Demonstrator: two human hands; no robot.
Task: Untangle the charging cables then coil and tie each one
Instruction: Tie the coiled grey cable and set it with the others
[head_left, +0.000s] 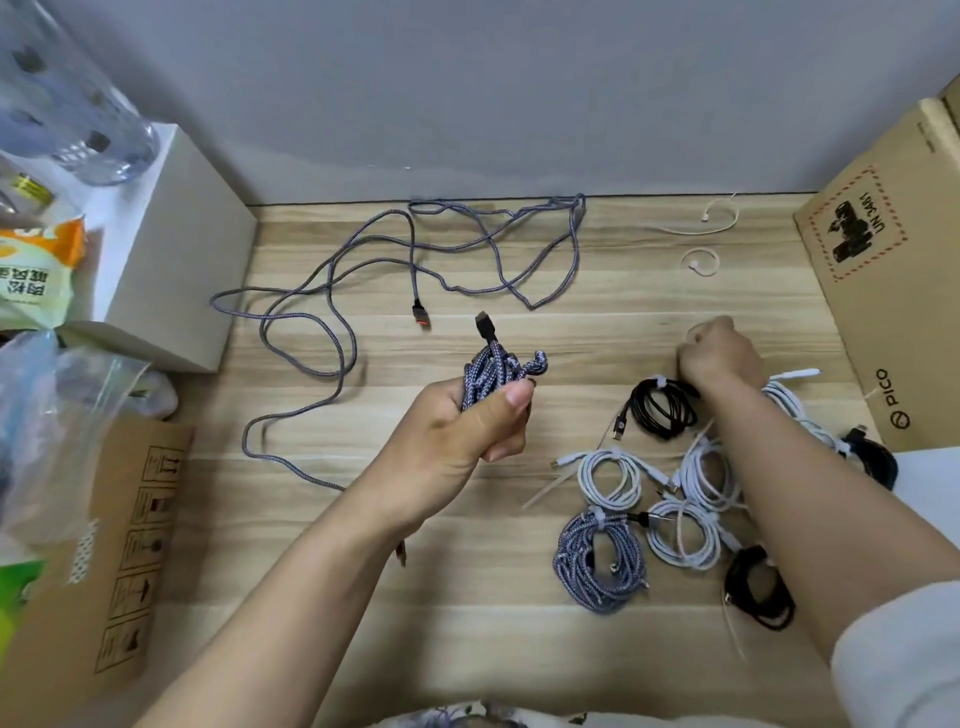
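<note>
Wood table (467, 623): our left hand (467, 431) grips a braided coil (493, 371); at 3 o'clock, right hand (719, 353) fisted, contents unclear; loose cable (332, 312) at 11.

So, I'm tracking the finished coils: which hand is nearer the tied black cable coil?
Right hand: just above the black coil. Left hand sits well left, gripping a grey braided bundle.

We see a light wood-grain counter (467, 597). Upper centre: loose grey braided cable (332, 291) sprawled on it. Lower right: tied coils, i.e. black coil (662, 410), white coils (613, 478), grey braided coil (597, 566). Upper right: thin white ties (698, 262). White box (171, 260) at left edge, cardboard box (893, 270) at right.
</note>
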